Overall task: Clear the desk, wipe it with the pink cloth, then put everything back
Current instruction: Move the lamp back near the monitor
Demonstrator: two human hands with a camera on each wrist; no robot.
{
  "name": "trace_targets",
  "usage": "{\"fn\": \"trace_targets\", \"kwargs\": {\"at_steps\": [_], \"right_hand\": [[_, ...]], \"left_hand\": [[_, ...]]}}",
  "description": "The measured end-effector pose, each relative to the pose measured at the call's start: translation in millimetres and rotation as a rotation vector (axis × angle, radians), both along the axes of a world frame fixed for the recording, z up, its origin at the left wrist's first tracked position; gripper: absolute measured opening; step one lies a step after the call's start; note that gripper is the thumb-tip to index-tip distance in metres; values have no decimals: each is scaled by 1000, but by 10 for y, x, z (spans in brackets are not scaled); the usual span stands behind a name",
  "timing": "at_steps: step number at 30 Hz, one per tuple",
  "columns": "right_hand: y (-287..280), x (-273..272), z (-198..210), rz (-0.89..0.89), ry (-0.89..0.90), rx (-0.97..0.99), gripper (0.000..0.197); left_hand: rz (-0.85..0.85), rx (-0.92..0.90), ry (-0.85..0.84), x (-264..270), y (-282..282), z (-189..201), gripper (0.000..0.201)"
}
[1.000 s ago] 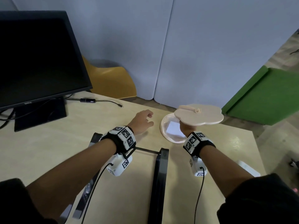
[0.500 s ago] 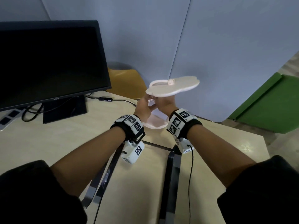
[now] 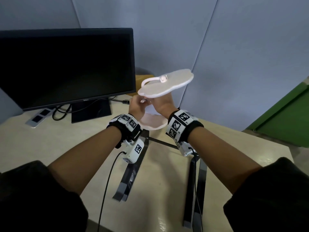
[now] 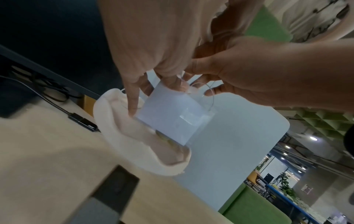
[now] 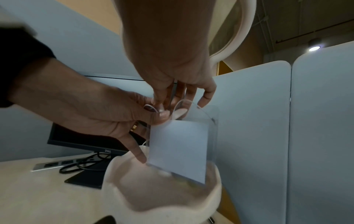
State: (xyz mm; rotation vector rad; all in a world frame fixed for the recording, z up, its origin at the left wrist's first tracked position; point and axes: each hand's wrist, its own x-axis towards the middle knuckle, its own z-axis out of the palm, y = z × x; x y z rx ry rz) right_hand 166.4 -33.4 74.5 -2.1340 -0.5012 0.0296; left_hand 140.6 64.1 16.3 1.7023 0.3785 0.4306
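Note:
A pale pink cloud-shaped lid (image 3: 165, 82) with a loop handle hangs in the air over my right hand (image 3: 155, 102), which holds it up from below; the grip itself is hidden. Under it the matching pink box (image 3: 152, 123) stands on the desk (image 3: 50, 148). A white card in a clear sleeve (image 5: 180, 151) stands tilted with its lower edge inside the box (image 5: 162, 197). My left hand (image 4: 162, 84) pinches the sleeve's (image 4: 172, 118) top corner, index finger lying along its side. The fingertips of my right hand (image 5: 184, 97) touch the sleeve's top edge.
A black monitor (image 3: 66, 67) stands at the back left, with a power strip (image 3: 40, 115) and cables beside its foot. A black metal stand (image 3: 133, 164) lies flat on the desk under my wrists. Grey partitions (image 3: 234, 64) close the back; a green panel (image 3: 284, 118) is on the right.
My right hand raised the lid and swung it left over the box. My left hand left the desk, met the right hand and took hold of the card sleeve.

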Motion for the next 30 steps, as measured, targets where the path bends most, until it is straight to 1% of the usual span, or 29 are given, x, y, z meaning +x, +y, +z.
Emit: {"fn": "trace_targets", "kwargs": {"at_steps": [1, 3, 4, 6, 7, 9, 10, 13, 16, 18, 20, 23, 26, 30], "right_hand": [[35, -19, 10, 23, -36, -62, 34], [73, -55, 19, 57, -136, -367, 41], [71, -55, -9, 53, -184, -461, 42], [1, -98, -103, 48, -238, -490, 39], [-34, -112, -225, 39, -234, -503, 38], [-143, -211, -456, 29, -170, -582, 39], [-205, -281, -578, 34, -132, -636, 41], [-405, -496, -949, 44, -18, -773, 45], [-547, -702, -1268, 40, 108, -861, 47], [-597, -819, -1447, 45, 121, -921, 54], [-639, -885, -1568, 30, 67, -971, 61], [-656, -910, -1637, 21, 3, -988, 67], [-655, -915, -1654, 8, -18, -982, 68], [-665, -928, -1717, -28, -61, -946, 68]], "left_hand": [[-27, 8, 12, -18, 67, 29, 12], [4, -70, -3, -142, 231, 117, 22], [17, -73, 3, -221, 306, 179, 22], [31, -9, 0, -371, 495, 219, 18], [40, -15, -8, -436, 636, 196, 18], [69, -11, 17, -581, 894, 141, 20], [96, 6, 54, -690, 995, 129, 21], [160, 43, 132, -959, 1342, -88, 20], [214, 74, 207, -1206, 1569, -335, 12], [273, 98, 201, -1360, 1641, -436, 9], [296, 132, 206, -1493, 1718, -547, 7], [328, 157, 258, -1601, 1938, -751, 19], [364, 105, 304, -1653, 2134, -863, 21], [356, 102, 340, -1704, 2319, -1010, 22]]}}
